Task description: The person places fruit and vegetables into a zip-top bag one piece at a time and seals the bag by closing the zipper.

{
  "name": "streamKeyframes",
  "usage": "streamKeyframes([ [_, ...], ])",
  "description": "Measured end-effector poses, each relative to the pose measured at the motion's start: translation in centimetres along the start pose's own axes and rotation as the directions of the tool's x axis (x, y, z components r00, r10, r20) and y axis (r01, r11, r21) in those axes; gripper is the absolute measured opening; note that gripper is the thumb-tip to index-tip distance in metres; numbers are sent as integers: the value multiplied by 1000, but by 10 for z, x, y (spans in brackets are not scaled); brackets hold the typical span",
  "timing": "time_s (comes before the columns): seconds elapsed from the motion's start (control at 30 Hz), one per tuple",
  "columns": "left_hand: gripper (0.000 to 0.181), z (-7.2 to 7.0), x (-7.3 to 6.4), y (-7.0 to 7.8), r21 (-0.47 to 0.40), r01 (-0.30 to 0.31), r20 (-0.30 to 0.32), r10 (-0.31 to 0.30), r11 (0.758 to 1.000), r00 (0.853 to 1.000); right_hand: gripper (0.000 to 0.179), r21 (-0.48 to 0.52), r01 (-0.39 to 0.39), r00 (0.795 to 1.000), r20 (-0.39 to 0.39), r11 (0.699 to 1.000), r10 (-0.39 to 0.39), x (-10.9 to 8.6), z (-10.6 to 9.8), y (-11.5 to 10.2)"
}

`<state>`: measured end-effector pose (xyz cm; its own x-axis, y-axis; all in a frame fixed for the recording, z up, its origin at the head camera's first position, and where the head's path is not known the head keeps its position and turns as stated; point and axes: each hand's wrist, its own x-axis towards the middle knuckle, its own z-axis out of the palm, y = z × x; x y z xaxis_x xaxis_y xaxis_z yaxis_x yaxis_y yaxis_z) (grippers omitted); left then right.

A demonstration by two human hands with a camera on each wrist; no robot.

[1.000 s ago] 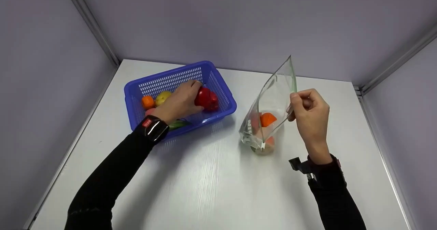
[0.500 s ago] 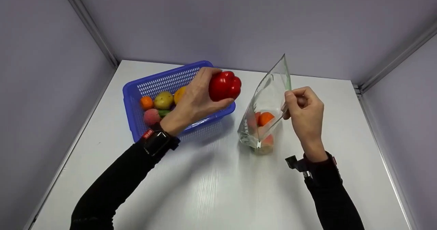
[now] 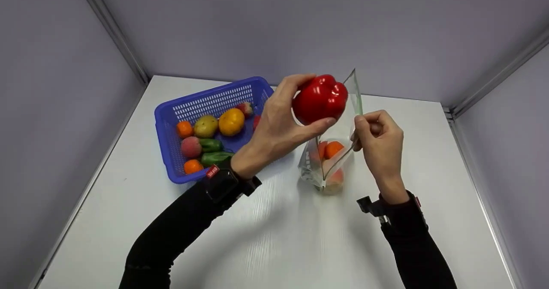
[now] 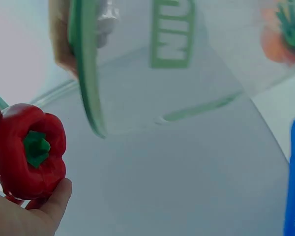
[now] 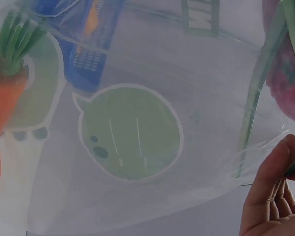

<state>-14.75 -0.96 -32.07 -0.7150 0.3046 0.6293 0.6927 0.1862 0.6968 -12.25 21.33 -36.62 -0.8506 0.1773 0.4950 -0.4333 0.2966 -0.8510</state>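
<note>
My left hand [image 3: 279, 126] grips a red bell pepper [image 3: 321, 100] between thumb and fingers, up beside the mouth of a clear zip bag. In the left wrist view the green stem of the bell pepper [image 4: 32, 152] faces the camera. My right hand [image 3: 381, 145] pinches the rim of the zip bag [image 3: 358, 94] and keeps it upright with its mouth apart. Orange and pink produce [image 3: 333, 150] lies low inside. Through the printed plastic in the right wrist view, a carrot [image 5: 7, 93] with green tops shows inside the bag.
A blue plastic basket [image 3: 184, 102] stands left of the bag. It holds a yellow-green fruit [image 3: 206, 126], a yellow-orange fruit [image 3: 231, 121], a strawberry [image 3: 245, 109], cucumbers [image 3: 214, 158], a peach [image 3: 191, 147] and small oranges [image 3: 185, 129]. Grey walls border the white table [image 3: 274, 246].
My left hand has lifted the bell pepper out of the basket and carried it right to the bag's mouth. The right hand has shifted slightly left, still pinching the rim.
</note>
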Motion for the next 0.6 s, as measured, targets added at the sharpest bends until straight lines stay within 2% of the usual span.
streamKeyframes([
  [0.13, 74, 10, -1, 7, 8, -50, 45, 50, 999, 998, 16, 4, 8, 1000, 15, 1000, -8, 0, 1, 0],
  [0.33, 72, 21, -7, 4, 54, -116, 93, 110, 992, 990, 11, -23, 6, 1000, 1, 1000, -6, 0, 1, 0],
  [0.43, 72, 26, -8, 2, 64, -113, 137, 103, 992, 985, 10, -35, -2, 1000, -11, 999, 2, 0, 0, 1],
  [0.6, 74, 30, -9, -3, 96, -53, 202, 33, 994, 979, 11, -31, -1, 1000, -31, 1000, 0, 0, -3, 3],
])
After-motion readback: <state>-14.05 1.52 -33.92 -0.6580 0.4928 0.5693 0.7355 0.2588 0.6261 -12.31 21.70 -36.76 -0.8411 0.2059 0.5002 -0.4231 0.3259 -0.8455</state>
